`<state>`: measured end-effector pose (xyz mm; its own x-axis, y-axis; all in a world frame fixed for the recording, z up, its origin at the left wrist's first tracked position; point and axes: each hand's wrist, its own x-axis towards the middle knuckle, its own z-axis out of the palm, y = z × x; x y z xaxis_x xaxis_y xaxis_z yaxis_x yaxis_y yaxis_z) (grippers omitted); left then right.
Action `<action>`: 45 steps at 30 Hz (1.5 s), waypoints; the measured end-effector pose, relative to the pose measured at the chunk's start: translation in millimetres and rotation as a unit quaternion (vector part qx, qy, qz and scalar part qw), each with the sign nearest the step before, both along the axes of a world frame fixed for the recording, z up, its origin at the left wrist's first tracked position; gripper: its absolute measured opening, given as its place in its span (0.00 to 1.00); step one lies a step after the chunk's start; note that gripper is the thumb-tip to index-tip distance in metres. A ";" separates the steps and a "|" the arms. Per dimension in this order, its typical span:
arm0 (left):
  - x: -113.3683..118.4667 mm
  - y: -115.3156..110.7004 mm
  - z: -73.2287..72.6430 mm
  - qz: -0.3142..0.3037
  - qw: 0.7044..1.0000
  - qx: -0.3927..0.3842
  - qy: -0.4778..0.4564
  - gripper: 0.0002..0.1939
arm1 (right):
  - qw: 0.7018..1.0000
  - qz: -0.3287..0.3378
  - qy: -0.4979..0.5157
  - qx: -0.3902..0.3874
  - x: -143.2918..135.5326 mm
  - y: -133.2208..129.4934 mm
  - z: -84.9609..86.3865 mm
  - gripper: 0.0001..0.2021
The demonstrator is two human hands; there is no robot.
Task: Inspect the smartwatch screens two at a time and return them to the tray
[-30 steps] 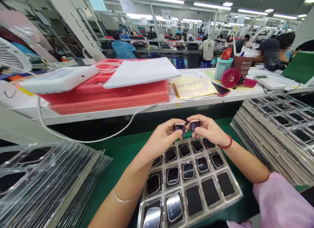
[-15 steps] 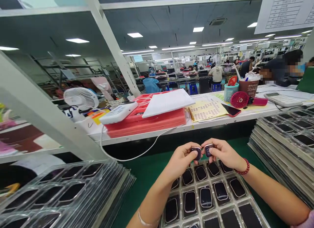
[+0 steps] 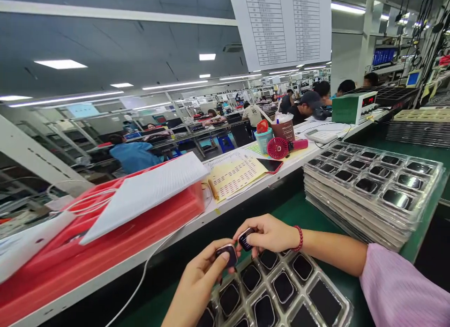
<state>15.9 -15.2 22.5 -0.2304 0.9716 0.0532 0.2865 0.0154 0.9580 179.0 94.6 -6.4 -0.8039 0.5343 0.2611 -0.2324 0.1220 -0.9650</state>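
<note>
My left hand (image 3: 207, 271) pinches a dark square smartwatch (image 3: 230, 255) between thumb and fingers. Close beside it, my right hand (image 3: 270, 234) grips a second smartwatch (image 3: 245, 240), whose dark face shows small light marks. A red bead bracelet circles the right wrist. Both hands hover over the far edge of a clear plastic tray (image 3: 309, 284), whose compartments hold several dark rounded-square watch pieces (image 3: 284, 286). Part of the tray lies hidden behind the left hand and forearm.
To the right rises a stack of filled plastic trays (image 3: 358, 196) on the green mat (image 3: 288, 210). Along the white shelf are red foam (image 3: 158, 214) with papers on it, a phone (image 3: 270, 165), a pink fan (image 3: 277, 148) and a calculator (image 3: 321, 136). Co-workers sit beyond.
The view has swung right, so the left tray stack is out of sight and more of the right stack shows. Both hands still hold the two smartwatches close together.
</note>
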 end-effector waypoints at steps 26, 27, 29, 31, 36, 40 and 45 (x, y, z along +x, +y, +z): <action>0.3 -1.4 2.1 0.004 1.000 0.004 0.021 0.22 | 1.000 0.005 0.000 0.016 -1.1 1.1 -4.8 0.13; 0.2 -1.5 2.3 0.005 1.000 0.004 0.021 0.22 | 1.000 0.008 0.004 0.011 -1.3 0.8 -4.7 0.13; 0.2 -1.5 2.5 0.007 1.000 0.002 0.020 0.23 | 1.000 0.013 0.011 0.000 -1.4 0.0 -4.0 0.13; 0.2 -1.5 2.5 0.008 1.000 -0.001 0.015 0.23 | 1.000 0.017 0.019 -0.010 -1.6 -0.9 -3.2 0.13; -0.4 -0.8 0.9 0.011 1.000 -0.001 0.012 0.24 | 0.999 0.016 0.030 -0.004 -2.5 -1.1 -5.1 0.13; -1.0 -0.3 -0.3 0.014 1.000 0.000 0.023 0.25 | 1.000 0.012 0.022 0.002 -2.7 0.0 -7.4 0.13; 0.1 -0.4 -0.4 0.019 1.000 0.004 0.016 0.26 | 1.000 0.013 0.013 -0.001 -2.6 0.5 -8.2 0.13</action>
<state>16.0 -15.6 22.1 -0.2644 0.9619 0.0693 0.3166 0.0187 0.9484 176.4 95.1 -14.6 -0.8106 0.5141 0.2806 -0.2598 0.1137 -0.9589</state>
